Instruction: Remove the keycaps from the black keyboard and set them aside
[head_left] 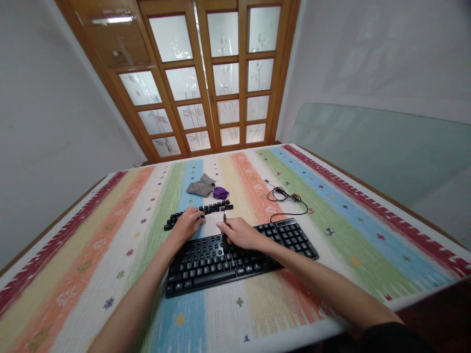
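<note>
Striped in red, orange, green and blue, the woven cloth covering the table [91, 255] lies under everything you handle. Your left hand [187, 224] rests palm down with its fingers loosely curled over the row of loose black keycaps [172, 221], which runs from just left of your hand to the right behind it; you cannot tell from this view whether a cap is pinched in it. Behind that row sit a crumpled grey cloth [200, 187] and, touching its right side, a small purple cloth [220, 192]. Nearer you lies the black wired computer keyboard [206, 267], angled slightly on the table. Your right hand [241, 233] rests on the keyboard's upper edge, fingers closed around a thin dark pen-like tool [224, 217] that sticks up past your fingertips. Further right, the keyboard's thin black cable [289, 198] lies coiled loosely on the cloth, well apart from both hands.
</note>
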Available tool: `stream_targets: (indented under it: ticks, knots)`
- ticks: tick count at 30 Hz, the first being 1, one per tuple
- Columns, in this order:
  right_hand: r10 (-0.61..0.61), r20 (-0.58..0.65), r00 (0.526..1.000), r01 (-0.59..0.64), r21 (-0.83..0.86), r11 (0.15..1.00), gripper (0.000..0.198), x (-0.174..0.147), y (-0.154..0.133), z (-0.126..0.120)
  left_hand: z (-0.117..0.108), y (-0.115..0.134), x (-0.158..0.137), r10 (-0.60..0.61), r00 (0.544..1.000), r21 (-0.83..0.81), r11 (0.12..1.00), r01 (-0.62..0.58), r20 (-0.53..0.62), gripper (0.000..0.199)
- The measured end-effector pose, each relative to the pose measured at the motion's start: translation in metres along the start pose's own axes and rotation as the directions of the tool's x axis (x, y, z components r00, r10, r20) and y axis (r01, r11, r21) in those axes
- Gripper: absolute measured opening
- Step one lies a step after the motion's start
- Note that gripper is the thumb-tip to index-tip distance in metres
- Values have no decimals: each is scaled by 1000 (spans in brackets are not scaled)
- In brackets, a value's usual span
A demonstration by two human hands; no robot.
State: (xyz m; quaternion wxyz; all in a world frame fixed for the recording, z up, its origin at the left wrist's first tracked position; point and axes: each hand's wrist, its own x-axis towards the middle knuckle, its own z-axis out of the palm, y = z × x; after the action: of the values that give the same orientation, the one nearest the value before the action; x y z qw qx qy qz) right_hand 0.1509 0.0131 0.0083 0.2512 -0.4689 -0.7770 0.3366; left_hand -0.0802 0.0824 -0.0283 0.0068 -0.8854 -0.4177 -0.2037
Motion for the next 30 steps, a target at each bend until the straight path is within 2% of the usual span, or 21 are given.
stream_targets:
  ticks: [14,20,27,30]
  knots:
    - [-9,-106,994,31,208,978,42,-5,5,-10,5,1,2,6,1000,23,1000,-6,3,15]
    - [-28,-113,993,55,250,967,43,-5,3,-8,3,2,-2,-14,999,-9,1000,13,-47,16]
    - [-46,-131,990,82,279,957,43,-8,3,-11,-10,-1,-13,-83,985,-46,996,76,-149,18]
    - [-48,-133,990,84,286,954,43,-9,4,-11,-12,-2,-17,-82,988,-41,996,77,-133,20]
